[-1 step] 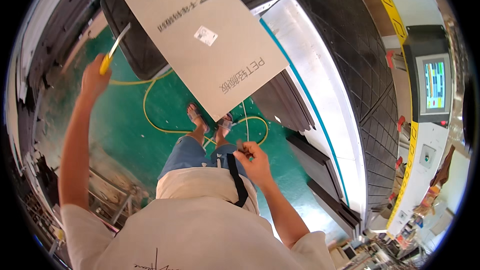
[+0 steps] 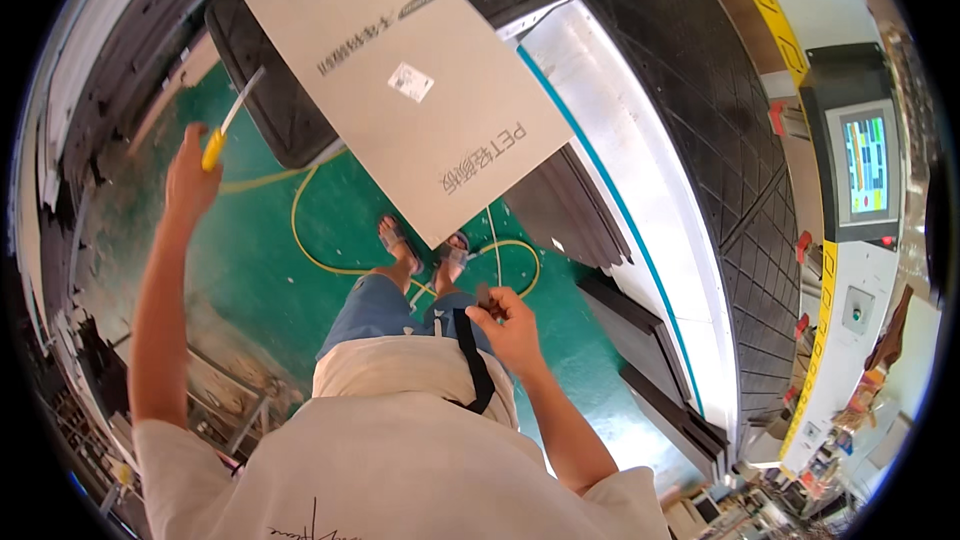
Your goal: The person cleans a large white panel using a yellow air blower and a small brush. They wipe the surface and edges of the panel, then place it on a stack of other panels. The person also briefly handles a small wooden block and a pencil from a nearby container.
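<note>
Holding the yellow-handled tool (image 2: 222,132) up in our left hand (image 2: 190,180), fingers wrapped tight round its handle and the thin blade pointing toward the lower edge of the big grey panel (image 2: 400,70), we judge the blade should meet that edge flat and steady, not at a stab; our right hand (image 2: 510,325) sits low at the waist, fingers pinched on a small dark object we cannot identify, beside the black strap (image 2: 472,360); the panel leans out from the long white worktable (image 2: 640,200); below lies a green floor (image 2: 260,280) with a looping yellow hose (image 2: 310,240); a control screen (image 2: 865,165) glows at the right.
</note>
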The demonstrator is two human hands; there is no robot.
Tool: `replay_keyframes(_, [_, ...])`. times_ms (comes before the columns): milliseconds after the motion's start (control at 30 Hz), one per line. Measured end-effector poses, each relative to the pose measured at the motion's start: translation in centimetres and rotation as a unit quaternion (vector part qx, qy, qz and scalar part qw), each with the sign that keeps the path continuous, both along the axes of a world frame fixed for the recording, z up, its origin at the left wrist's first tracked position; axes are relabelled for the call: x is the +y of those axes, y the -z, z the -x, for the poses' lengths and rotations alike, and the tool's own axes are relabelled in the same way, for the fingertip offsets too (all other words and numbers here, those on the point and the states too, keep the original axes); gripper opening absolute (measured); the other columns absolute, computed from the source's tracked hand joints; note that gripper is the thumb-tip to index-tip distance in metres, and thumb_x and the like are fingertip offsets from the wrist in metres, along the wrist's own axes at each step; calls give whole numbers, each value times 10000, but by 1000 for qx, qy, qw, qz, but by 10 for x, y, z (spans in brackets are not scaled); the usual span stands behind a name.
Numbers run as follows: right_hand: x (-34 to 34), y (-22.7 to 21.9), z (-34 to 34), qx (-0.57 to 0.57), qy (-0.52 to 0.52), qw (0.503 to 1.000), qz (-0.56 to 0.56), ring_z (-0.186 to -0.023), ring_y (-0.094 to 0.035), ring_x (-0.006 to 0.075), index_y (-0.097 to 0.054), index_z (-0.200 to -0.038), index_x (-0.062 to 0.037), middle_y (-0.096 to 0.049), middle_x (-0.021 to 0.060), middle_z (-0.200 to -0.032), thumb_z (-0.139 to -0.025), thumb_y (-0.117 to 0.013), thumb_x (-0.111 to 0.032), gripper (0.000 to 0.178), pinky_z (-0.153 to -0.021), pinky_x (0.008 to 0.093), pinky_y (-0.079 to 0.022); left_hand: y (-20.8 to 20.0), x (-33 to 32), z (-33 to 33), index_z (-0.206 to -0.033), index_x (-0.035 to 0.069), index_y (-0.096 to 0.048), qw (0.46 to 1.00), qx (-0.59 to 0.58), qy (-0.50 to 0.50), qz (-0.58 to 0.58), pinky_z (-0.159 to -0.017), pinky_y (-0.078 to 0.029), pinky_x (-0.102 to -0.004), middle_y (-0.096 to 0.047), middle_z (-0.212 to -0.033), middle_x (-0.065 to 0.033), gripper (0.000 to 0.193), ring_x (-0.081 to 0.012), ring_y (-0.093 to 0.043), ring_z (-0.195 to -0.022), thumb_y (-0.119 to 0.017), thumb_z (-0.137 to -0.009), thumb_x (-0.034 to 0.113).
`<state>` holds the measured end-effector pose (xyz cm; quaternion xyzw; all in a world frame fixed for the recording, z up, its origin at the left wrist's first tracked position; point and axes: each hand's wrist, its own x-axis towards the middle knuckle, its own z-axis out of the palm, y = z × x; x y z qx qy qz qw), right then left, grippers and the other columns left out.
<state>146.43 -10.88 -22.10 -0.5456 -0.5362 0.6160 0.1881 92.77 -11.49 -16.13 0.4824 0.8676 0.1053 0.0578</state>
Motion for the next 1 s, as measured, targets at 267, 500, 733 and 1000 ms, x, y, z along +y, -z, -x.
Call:
replay_keyframes(267, [59, -8, 55, 134, 193, 966, 104, -744, -669, 147, -658, -1070, 14, -718, 93, -889, -992, -681, -95, 135, -631, 291, -528, -99, -48, -82, -871, 69, -755, 954, -33, 85, 284, -661, -544, -482, -682, -733, -193, 475, -397, -684, -713, -740, -870, 544])
replay_keyframes(500, [66, -13, 153, 112, 256, 958, 70, -790, -731, 226, -614, -1140, 48, -731, 155, -974, -1007, -639, -81, 187, -697, 351, -604, -144, -33, -69, -744, 99, -712, 894, -121, 329, 279, -535, -505, -436, -663, -641, -113, 552, -324, -656, -579, -657, -896, 627])
replay_keyframes(733, [52, -24, 254, 109, 317, 942, 5, -765, -737, 223, -613, -1162, 49, -743, 165, -973, -1004, -649, -77, 205, -648, 324, -593, -128, 42, 106, -745, 73, -707, 950, -36, 241, 194, -607, -524, -489, -679, -688, -163, 527, -385, -672, -663, -650, -925, 565])
replay_keyframes(1000, [46, -4, 220, -2, 491, 871, -34, -731, -692, 164, -633, -1142, 5, -727, 97, -945, -1018, -638, -108, 169, -577, 282, -527, -131, 184, 338, -868, 11, -766, 985, 114, 25, 125, -776, -561, -518, -738, -863, -223, 567, -407, -724, -845, -653, -897, 565])
